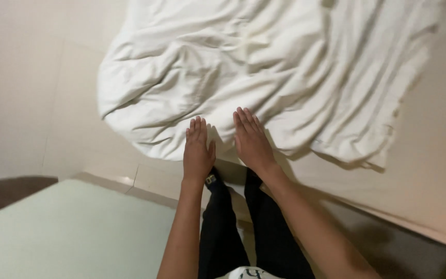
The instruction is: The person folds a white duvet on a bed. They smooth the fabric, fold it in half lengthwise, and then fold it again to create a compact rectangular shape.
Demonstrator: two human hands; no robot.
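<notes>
A large crumpled white duvet (264,67) lies spread on the pale tiled floor (42,103). My left hand (197,151) is stretched out flat, fingers together, palm down, just in front of the duvet's near edge. My right hand (251,140) is beside it, also flat and reaching toward the same edge. Neither hand holds anything. Whether the fingertips touch the cloth is unclear. Below the hands I see my own legs in black trousers (243,227).
A pale green flat surface (73,232), like a mattress, fills the lower left. A low step or ledge (130,183) runs along its edge. A dark patch (11,188) sits at the far left. Grey flooring (388,243) shows at lower right.
</notes>
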